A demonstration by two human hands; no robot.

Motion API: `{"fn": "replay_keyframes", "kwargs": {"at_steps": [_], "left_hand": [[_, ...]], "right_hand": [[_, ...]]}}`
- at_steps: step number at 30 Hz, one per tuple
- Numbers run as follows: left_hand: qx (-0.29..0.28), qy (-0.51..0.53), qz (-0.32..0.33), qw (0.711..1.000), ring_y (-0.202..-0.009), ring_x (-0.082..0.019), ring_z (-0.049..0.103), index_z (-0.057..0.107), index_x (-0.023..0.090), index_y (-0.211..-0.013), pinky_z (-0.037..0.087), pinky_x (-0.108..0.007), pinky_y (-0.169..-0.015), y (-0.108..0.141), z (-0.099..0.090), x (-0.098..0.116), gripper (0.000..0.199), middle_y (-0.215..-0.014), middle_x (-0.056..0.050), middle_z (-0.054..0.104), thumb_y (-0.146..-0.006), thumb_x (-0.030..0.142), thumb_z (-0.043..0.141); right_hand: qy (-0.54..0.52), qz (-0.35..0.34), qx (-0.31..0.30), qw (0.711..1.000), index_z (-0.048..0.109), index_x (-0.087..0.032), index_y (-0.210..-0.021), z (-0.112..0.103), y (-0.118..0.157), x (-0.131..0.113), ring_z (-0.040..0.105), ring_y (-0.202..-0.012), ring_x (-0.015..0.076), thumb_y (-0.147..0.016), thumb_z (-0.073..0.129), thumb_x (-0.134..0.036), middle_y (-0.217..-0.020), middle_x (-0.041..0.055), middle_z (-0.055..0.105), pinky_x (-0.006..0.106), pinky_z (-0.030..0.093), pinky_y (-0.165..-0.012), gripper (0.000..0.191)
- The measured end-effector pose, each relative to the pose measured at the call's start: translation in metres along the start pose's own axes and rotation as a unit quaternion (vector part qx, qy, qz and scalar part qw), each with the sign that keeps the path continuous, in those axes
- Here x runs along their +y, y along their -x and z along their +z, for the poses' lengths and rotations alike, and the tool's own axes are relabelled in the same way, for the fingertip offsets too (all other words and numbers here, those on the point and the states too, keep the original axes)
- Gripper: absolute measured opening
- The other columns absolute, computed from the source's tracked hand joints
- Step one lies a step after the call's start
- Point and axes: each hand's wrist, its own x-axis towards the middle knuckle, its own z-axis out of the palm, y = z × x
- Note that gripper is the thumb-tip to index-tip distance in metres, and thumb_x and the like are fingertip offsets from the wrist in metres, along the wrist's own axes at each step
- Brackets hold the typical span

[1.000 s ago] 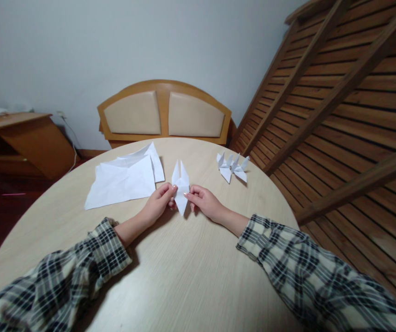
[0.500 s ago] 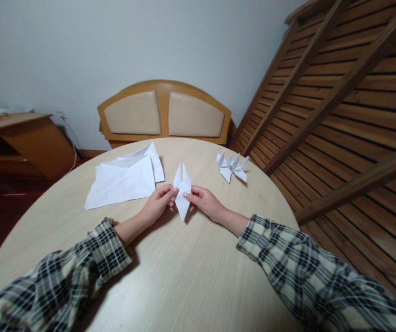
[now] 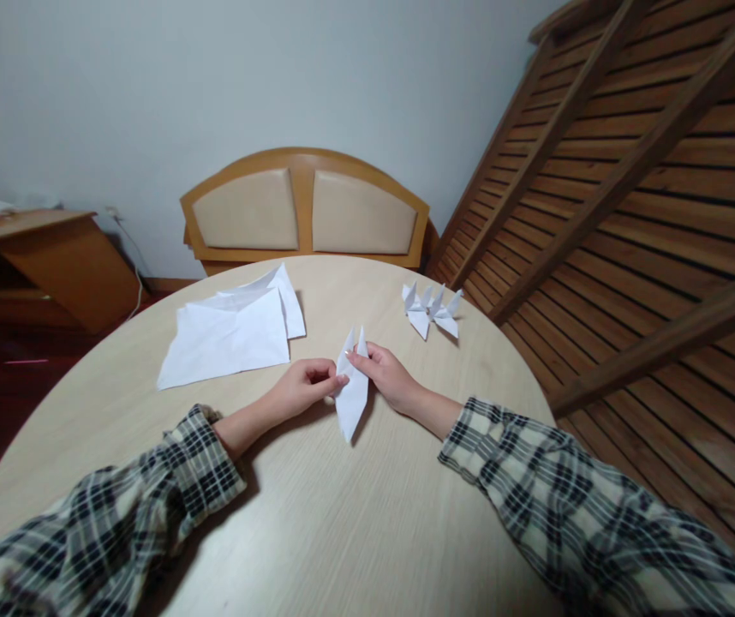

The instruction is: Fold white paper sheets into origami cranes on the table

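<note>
A folded white origami paper (image 3: 353, 401) is held between my two hands over the middle of the table. It has a long point toward me and two narrow points facing away. My left hand (image 3: 303, 387) pinches its left edge between thumb and fingers. On the other side, my right hand (image 3: 388, 377) grips the paper near the base of the narrow points, thumb on top and fingers behind. The fingers behind the paper are partly hidden.
White paper sheets (image 3: 230, 338) lie overlapping on the left of the round table (image 3: 316, 531). Small folded paper cranes (image 3: 430, 313) stand close together at the back right. A wooden headboard (image 3: 305, 206) is beyond the table, and a slatted wooden panel (image 3: 650, 214) slants along the right.
The folded paper has come slightly nearer to me and tilted, its two narrow points closer to my right hand. My right thumb has shifted up toward those points.
</note>
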Motion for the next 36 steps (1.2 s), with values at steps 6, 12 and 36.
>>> {"fn": "replay_keyframes", "kwargs": {"at_steps": [6,12,36], "left_hand": [[0.007,0.020,0.000,1.000,-0.057,-0.011,0.046,0.054,0.016,-0.062,0.037,-0.025,-0.057,-0.0001,-0.0001,0.0005,0.036,-0.058,0.001,0.052,-0.086,0.042,0.054],[0.104,0.190,-0.025,0.976,-0.054,-0.010,0.049,0.055,0.017,-0.075,0.042,-0.023,-0.053,-0.0017,0.0019,0.0023,0.024,-0.062,0.003,0.052,-0.083,0.039,0.060],[0.117,0.183,-0.012,0.976,-0.057,-0.009,0.050,0.064,0.016,-0.091,0.042,-0.022,-0.054,-0.0032,-0.0030,0.0004,0.019,-0.070,0.001,0.060,-0.078,0.030,0.066]], "right_hand": [[-0.018,0.016,-0.012,1.000,0.056,-0.016,-0.079,-0.0003,0.0002,-0.0010,0.051,-0.060,0.0114,-0.070,0.070,-0.053,-0.069,0.0000,0.058,0.025,0.038,-0.056,0.041],[-0.025,0.032,-0.051,0.998,0.058,-0.015,-0.080,-0.0005,0.0006,-0.0003,0.053,-0.061,0.0114,-0.070,0.072,-0.048,-0.072,0.0006,0.061,0.026,0.041,-0.059,0.038],[0.078,0.024,-0.148,0.986,0.067,-0.011,-0.090,-0.0033,0.0031,-0.0017,0.048,-0.061,0.0097,-0.079,0.063,-0.050,-0.080,0.0044,0.063,0.022,0.034,-0.055,0.041]]}}
